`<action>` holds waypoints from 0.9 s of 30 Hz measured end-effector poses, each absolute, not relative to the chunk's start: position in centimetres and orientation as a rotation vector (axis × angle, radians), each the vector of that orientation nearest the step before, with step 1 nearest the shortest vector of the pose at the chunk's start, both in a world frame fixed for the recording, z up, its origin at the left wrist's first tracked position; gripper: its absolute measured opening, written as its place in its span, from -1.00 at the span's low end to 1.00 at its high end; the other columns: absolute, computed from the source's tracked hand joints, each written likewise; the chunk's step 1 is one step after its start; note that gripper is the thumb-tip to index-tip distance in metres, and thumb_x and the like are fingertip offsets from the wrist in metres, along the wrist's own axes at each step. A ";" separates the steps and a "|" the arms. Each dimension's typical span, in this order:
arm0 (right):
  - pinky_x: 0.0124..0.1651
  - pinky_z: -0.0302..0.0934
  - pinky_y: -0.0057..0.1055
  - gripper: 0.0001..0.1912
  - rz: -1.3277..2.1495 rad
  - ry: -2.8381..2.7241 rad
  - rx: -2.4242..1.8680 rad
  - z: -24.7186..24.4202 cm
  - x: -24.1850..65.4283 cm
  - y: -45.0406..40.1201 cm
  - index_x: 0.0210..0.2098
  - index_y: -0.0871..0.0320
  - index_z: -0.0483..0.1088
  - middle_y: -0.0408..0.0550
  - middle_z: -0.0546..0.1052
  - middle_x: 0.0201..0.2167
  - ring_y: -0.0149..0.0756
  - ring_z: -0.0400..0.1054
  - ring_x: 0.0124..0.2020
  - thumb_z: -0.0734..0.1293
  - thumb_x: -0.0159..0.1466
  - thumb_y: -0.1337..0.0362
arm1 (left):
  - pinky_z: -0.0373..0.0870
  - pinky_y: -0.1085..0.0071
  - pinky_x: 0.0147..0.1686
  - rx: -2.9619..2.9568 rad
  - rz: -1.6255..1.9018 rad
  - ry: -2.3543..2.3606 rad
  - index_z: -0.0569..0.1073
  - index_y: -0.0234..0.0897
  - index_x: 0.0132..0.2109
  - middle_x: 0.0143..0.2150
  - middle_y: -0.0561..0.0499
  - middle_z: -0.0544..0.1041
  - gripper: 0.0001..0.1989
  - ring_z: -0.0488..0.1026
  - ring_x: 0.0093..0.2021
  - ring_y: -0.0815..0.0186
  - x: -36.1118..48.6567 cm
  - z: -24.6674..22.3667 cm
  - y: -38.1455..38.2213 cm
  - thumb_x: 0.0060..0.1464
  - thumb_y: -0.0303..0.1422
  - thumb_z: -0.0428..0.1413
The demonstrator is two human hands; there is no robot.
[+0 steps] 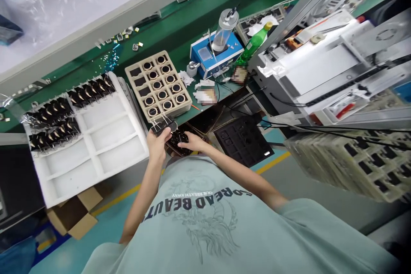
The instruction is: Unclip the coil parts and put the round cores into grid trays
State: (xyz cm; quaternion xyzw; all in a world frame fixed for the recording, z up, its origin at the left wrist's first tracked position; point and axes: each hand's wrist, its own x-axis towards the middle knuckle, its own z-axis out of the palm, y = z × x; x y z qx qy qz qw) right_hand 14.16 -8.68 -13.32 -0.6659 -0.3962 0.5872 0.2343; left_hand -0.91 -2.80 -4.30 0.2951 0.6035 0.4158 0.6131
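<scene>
My left hand (156,143) is closed on a dark, flat piece with a round part, and binder clips (159,123) with silver wire arms are clamped along its edge. To its right, my right hand (194,142) reaches into a pile of small black binder clips (178,140) in front of my body. The thumb and fingers of that hand look apart, with the tips among the clips. Just beyond my hands, a beige tray (150,115) carries round watch-like pieces in rows of pockets; a few pockets on its left side hold only dark inserts.
At left, a white divided tray (117,137) bears rows of clipped black pieces (53,111). A blue dispenser box (205,61) and green bottle (257,43) stand behind. A black tray (242,139) lies low at right, near stacked beige trays (349,158). A cardboard box (75,216) sits below.
</scene>
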 end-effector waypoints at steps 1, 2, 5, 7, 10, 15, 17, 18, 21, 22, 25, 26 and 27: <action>-0.09 0.39 -0.31 -0.45 1.571 -1.055 -1.797 -13.5 14.4 -8.3 -0.04 0.19 0.48 0.15 0.58 -0.07 -0.13 0.50 -0.09 0.56 0.07 0.05 | 0.50 0.34 -0.23 0.722 0.934 1.408 0.46 -0.29 -0.15 -0.24 0.02 0.55 -0.48 0.51 -0.32 0.34 -1.3 -4.4 -3.1 -0.31 -0.31 0.45; -0.05 0.39 -0.30 -0.47 1.587 -0.998 -1.708 -13.3 14.7 -8.0 -0.02 0.18 0.48 0.15 0.56 -0.01 -0.14 0.49 -0.04 0.51 0.12 -0.01 | 0.50 0.33 -0.23 0.765 0.889 1.413 0.47 -0.28 -0.12 -0.22 0.01 0.55 -0.46 0.51 -0.31 0.33 -1.6 -4.5 -3.4 -0.31 -0.32 0.44; -0.11 0.41 -0.33 -0.45 1.756 -0.779 -1.292 -11.8 15.8 -7.7 0.02 0.12 0.48 0.07 0.56 0.00 -0.21 0.50 -0.08 0.35 0.25 -0.15 | 0.48 0.28 -0.18 0.897 0.682 1.370 0.50 -0.27 -0.05 -0.19 -0.03 0.56 -0.41 0.52 -0.25 0.25 -2.1 -5.1 -4.4 -0.32 -0.38 0.43; -0.14 0.40 -0.36 -0.45 1.773 -0.716 -1.156 -10.5 16.1 -7.9 -0.06 0.13 0.52 0.01 0.60 -0.10 -0.24 0.50 -0.16 0.41 0.18 -0.16 | 0.44 0.24 -0.06 1.003 0.598 1.332 0.53 -0.27 -0.05 -0.13 -0.06 0.58 -0.41 0.52 -0.15 0.18 -2.2 -5.6 -5.0 -0.34 -0.43 0.43; -0.15 0.36 -0.34 -0.50 1.666 -0.704 -1.212 -9.2 15.8 -8.2 -0.23 0.18 0.58 -0.06 0.62 -0.29 -0.24 0.48 -0.24 0.52 0.05 -0.12 | 0.34 0.22 0.10 1.127 0.601 1.309 0.55 -0.25 -0.04 -0.03 -0.08 0.58 -0.42 0.49 -0.01 0.14 -2.0 -6.2 -5.6 -0.34 -0.46 0.42; -0.13 0.35 -0.32 -0.51 1.537 -0.638 -1.249 -8.7 16.6 -8.4 -0.25 0.19 0.60 -0.04 0.62 -0.27 -0.21 0.48 -0.21 0.51 0.06 -0.10 | 0.27 0.16 0.17 1.197 0.547 1.263 0.53 -0.23 0.03 0.05 -0.12 0.56 -0.36 0.48 0.06 0.09 -2.0 -6.1 -5.6 -0.31 -0.45 0.41; -0.15 0.36 -0.36 -0.44 1.598 -0.668 -1.201 -8.3 17.3 -8.3 -0.10 0.16 0.56 -0.04 0.61 -0.22 -0.26 0.47 -0.21 0.54 0.03 -0.07 | 0.25 0.13 0.19 1.227 0.499 1.243 0.52 -0.24 0.06 0.07 -0.14 0.55 -0.33 0.46 0.09 0.05 -2.0 -5.7 -5.4 -0.31 -0.45 0.41; -0.18 0.36 -0.38 -0.38 1.638 -0.712 -1.182 -8.2 17.6 -8.3 -0.02 0.15 0.53 -0.05 0.60 -0.23 -0.28 0.47 -0.23 0.56 0.01 -0.04 | 0.25 0.12 0.19 1.250 0.465 1.234 0.52 -0.25 0.07 0.07 -0.15 0.55 -0.31 0.45 0.10 0.03 -2.0 -5.5 -5.3 -0.32 -0.45 0.42; -0.24 0.32 -0.41 -0.41 1.692 -0.919 -1.178 -7.6 17.8 -8.1 -0.03 0.19 0.54 -0.07 0.60 -0.32 -0.30 0.44 -0.30 0.55 0.04 -0.02 | 0.25 0.12 0.19 1.335 0.365 1.149 0.52 -0.25 0.12 0.08 -0.15 0.55 -0.27 0.45 0.10 0.00 -1.6 -4.8 -5.0 -0.32 -0.47 0.41; -0.24 0.31 -0.40 -0.48 1.676 -0.990 -1.192 -7.4 17.7 -8.0 -0.10 0.20 0.58 -0.05 0.60 -0.33 -0.28 0.44 -0.31 0.52 0.08 -0.04 | 0.26 0.13 0.18 1.354 0.343 1.109 0.52 -0.25 0.13 0.08 -0.15 0.55 -0.27 0.45 0.09 0.01 -1.5 -4.7 -4.9 -0.30 -0.47 0.40; -0.22 0.29 -0.37 -0.59 1.541 -1.133 -1.257 -7.2 17.3 -8.0 -0.30 0.19 0.64 -0.02 0.61 -0.36 -0.23 0.45 -0.30 0.46 0.14 -0.05 | 0.31 0.16 0.11 1.338 0.325 1.045 0.52 -0.25 0.13 0.06 -0.13 0.57 -0.28 0.49 0.01 0.06 -1.0 -4.7 -4.9 -0.30 -0.48 0.39; -0.23 0.29 -0.36 -0.60 1.499 -1.153 -1.277 -7.1 17.3 -8.1 -0.32 0.18 0.65 -0.02 0.61 -0.38 -0.22 0.45 -0.31 0.46 0.14 -0.05 | 0.35 0.17 0.07 1.312 0.319 1.047 0.53 -0.26 0.12 0.02 -0.13 0.58 -0.29 0.50 -0.04 0.08 -0.9 -4.7 -5.0 -0.31 -0.49 0.39; -0.25 0.28 -0.37 -0.60 1.471 -1.161 -1.292 -7.1 17.4 -8.1 -0.33 0.17 0.65 -0.03 0.61 -0.39 -0.22 0.45 -0.32 0.46 0.14 -0.06 | 0.38 0.18 0.02 1.280 0.306 1.051 0.53 -0.27 0.11 -0.03 -0.12 0.60 -0.29 0.52 -0.10 0.10 -0.9 -4.8 -5.1 -0.31 -0.49 0.39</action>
